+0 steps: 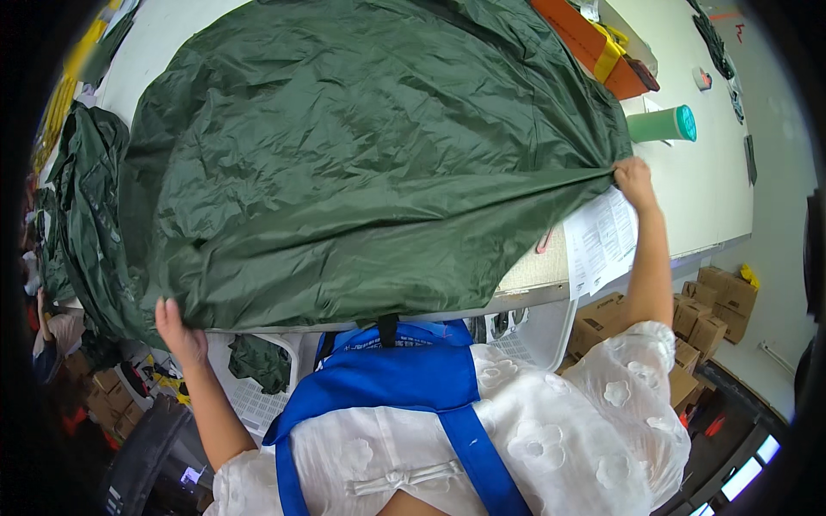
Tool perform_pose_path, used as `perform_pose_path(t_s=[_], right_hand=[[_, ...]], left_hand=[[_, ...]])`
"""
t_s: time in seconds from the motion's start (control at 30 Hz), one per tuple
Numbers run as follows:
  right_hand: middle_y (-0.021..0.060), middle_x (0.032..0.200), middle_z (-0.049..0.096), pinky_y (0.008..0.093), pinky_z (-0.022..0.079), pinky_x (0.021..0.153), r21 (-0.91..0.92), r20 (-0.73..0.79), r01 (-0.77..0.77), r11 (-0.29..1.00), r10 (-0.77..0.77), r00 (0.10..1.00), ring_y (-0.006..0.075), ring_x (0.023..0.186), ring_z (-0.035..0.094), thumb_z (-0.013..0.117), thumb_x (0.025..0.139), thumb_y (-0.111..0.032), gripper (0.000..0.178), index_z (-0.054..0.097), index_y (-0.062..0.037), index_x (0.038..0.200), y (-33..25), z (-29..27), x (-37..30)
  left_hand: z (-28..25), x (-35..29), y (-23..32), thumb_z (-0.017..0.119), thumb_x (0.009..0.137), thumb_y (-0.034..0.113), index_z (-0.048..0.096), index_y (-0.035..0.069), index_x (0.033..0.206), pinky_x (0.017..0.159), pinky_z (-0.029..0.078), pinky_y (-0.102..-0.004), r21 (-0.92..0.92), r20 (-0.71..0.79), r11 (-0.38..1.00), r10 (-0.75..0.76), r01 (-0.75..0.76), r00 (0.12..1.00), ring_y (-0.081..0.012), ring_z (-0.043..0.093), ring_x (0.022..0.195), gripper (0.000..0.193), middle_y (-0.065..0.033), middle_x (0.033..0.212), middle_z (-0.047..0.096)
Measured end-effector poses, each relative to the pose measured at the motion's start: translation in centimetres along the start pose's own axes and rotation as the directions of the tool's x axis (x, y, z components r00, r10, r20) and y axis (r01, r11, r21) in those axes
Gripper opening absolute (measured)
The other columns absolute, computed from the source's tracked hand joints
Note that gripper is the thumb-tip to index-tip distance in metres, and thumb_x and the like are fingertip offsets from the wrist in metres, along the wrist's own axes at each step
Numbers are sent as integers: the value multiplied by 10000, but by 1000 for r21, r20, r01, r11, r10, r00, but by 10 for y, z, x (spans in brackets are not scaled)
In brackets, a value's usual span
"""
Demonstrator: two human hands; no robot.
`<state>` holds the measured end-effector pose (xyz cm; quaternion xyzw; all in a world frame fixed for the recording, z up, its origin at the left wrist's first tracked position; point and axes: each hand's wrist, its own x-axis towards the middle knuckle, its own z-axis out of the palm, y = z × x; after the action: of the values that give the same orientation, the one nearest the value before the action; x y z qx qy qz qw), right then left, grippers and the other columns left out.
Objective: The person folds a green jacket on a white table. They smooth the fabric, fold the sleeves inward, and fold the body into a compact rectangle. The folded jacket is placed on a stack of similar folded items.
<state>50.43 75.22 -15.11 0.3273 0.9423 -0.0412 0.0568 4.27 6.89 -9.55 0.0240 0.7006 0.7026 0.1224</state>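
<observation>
A wide sheet of dark green, crinkled fabric [344,146] spreads over the worktable, its near edge hanging at the table's front. At its right corner, my right hand [635,182] is closed on a gathered bit of the fabric. Taut folds run from that grip toward the left. My left hand [181,334] rests against the near left edge of the sheet, fingers stretched out and pointing away from me. Part of that hand's inner side is hidden.
Papers [602,236] and a small pink tool [545,241] lie by the fabric's right edge. Beyond are a green cup [662,125] on its side and an orange box [594,47]. More green fabric [90,198] hangs left. White baskets [542,331] and cartons [727,297] stand below.
</observation>
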Motion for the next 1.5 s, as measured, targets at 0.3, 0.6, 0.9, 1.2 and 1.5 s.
perform_pose_path(t_s=[0.3, 0.6, 0.9, 1.2, 1.5], right_hand=[[114, 1041, 555, 497, 374, 899, -195, -409, -300, 934, 201, 890, 330, 987, 523, 558, 788, -131, 337, 530, -82, 1121, -99, 18, 16], [69, 1475, 307, 672, 87, 1045, 94, -40, 362, 927, -360, 932, 350, 1373, 218, 628, 802, -405, 596, 450, -263, 1353, -371, 60, -68], [124, 1378, 409, 558, 229, 1046, 54, -10, 238, 970, -237, 971, 372, 1289, 333, 638, 804, -280, 471, 539, -159, 1248, -307, 58, -85], [124, 1200, 539, 342, 432, 941, 522, -407, 398, 755, -190, 893, 222, 1112, 530, 564, 889, -98, 322, 552, -29, 1203, -587, -74, 61], [166, 1055, 594, 447, 455, 845, 64, -48, 323, 944, -320, 946, 332, 1016, 566, 706, 747, -302, 476, 557, -13, 1095, -809, 24, 189]], left_hand=[[-29, 3, -97, 575, 884, 134, 548, -17, 1150, 898, 383, -241, 616, 34, 758, -296, 213, 955, -108, 509, 994, 308, -50, 1067, 574], [-7, -13, -66, 532, 882, 97, 422, 57, 1375, 942, 408, -276, 753, 289, 648, -170, -114, 942, -178, 542, 1069, 506, -117, 1233, 566], [-124, 119, -48, 656, 828, 227, 452, 66, 1325, 883, 452, -382, 891, 48, 378, 474, -252, 879, -299, 534, 1054, 561, -145, 1170, 557], [-82, 179, -10, 501, 830, 93, 615, 139, 1051, 748, 496, -435, 802, 555, 239, 43, -548, 831, -338, 595, 888, 254, -135, 953, 588], [-99, 179, -12, 624, 836, 187, 578, 59, 1179, 856, 487, -362, 379, 697, 845, 7, -377, 717, -276, 599, 1008, 368, -144, 1158, 587]])
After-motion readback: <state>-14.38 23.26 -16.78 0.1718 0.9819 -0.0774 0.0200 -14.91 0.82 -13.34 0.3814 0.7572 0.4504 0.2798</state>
